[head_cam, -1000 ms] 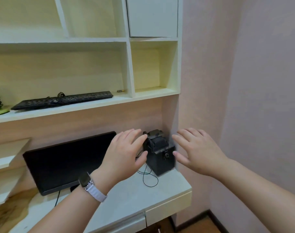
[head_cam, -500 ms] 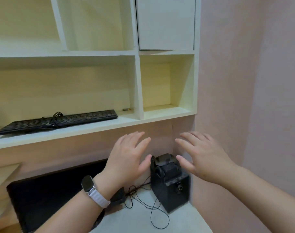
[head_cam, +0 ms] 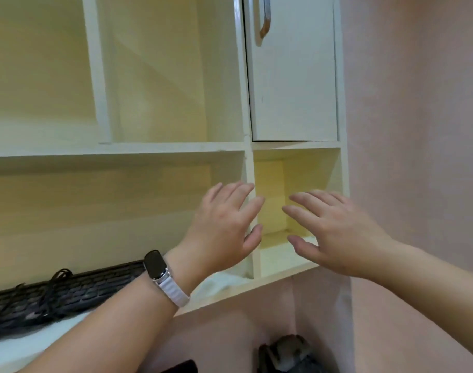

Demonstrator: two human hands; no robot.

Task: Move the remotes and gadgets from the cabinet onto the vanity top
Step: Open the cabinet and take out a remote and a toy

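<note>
My left hand (head_cam: pixel 224 224) and right hand (head_cam: pixel 337 232) hover empty, fingers spread, beneath the closed cabinet door (head_cam: pixel 294 76), not touching it.

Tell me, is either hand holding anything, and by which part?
Nothing is held: the left hand and the right hand are both open, fingers straight, in front of the small shelf compartment.

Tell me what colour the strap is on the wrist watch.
White, on the watch strap at the left wrist; the head view shows it clearly.

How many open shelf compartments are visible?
4: upper left compartment, upper middle compartment, wide compartment holding the keyboard, small compartment behind the right hand. Others may lie off-frame.
</note>
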